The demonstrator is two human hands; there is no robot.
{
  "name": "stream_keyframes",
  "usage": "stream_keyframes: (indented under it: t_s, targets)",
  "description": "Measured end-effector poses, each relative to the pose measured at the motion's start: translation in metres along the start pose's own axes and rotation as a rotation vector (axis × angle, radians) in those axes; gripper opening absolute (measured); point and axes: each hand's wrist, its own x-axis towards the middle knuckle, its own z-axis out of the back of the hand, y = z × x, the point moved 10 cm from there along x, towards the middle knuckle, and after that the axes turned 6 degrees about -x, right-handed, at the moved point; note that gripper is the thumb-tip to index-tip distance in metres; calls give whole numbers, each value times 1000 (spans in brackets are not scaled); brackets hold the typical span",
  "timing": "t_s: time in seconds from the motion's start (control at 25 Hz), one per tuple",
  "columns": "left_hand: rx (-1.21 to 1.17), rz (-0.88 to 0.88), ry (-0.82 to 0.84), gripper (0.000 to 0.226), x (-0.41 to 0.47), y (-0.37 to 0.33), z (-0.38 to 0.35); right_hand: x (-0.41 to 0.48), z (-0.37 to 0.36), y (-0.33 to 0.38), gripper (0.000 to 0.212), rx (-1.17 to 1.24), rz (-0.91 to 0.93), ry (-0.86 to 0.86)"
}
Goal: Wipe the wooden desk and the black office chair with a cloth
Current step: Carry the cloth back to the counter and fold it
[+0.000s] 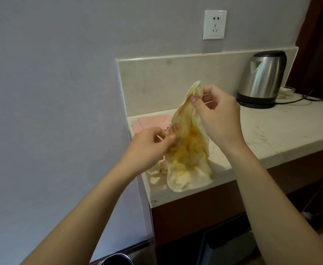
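Both hands on cloth, over the table's left end.
Right hand (pixel 220 119) pinches cloth (pixel 187 150) at top corner, left hand (pixel 149 148) pinches side edge; bottom drapes on table (pixel 281 131). Light, limp, stained; likely best gripped bunched or folded, not by corners.

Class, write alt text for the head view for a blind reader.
A right hand pinches the top of a stained yellow cloth, a left hand its side; its lower end rests on a pale counter. A steel kettle stands behind.
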Motion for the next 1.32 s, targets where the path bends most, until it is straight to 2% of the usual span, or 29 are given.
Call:
stream_keyframes:
  t_s: [0.08, 0.2, 0.36, 0.48, 0.56, 0.6, 0.68, 0.76, 0.84, 0.92, 1.04, 1.2, 1.32]
  targets:
    - [-27, -21, -21, 25, 5, -10, 4, -3, -7, 6, 3, -34, 56, 62]
    - [-27, -54, -42, 3, 10, -23, 4, -6, -7, 5, 6, -104, 93, 115]
    - [-454, 65, -156, 14, 20, -17, 31, -7, 22, -3, 15, -108, 92, 95]
    - [-665, 81, -147, 17, 26, -26, 38, -25, 6, 5, 19, -31, 148, 381]
    - [-695, 34, -136, 19, 26, -37, 39, -39, -5, 18, 10, 160, 193, 583]
    - [-645, -11, -136, 23, 26, -43, 40, -40, -4, 23, 10, 283, 196, 616]
    - [-472, -137, -135, 31, 22, -59, 43, -28, 4, 20, 16, 384, 125, 528]
    - [-376, -271, -102, 36, 16, -77, 43, -13, 10, 5, 10, 211, 38, 356]
    - [-357, -378, -67, 36, 9, -94, 43, -6, -1, -1, 17, 34, -2, 352]
    - [-341, -450, -85, 34, 5, -106, 52, -3, -17, 5, 26, -1, -9, 417]
    - [-388, -449, -185, 35, 7, -107, 78, 3, -34, 22, 36, 70, -9, 420]
    - [-558, -352, -338, 33, 13, -91, 109, 6, -55, 53, 37, 352, -45, 355]
    - [-553, -374, -500, 32, 5, -89, 142, 2, -70, 88, 41, 308, 57, 355]
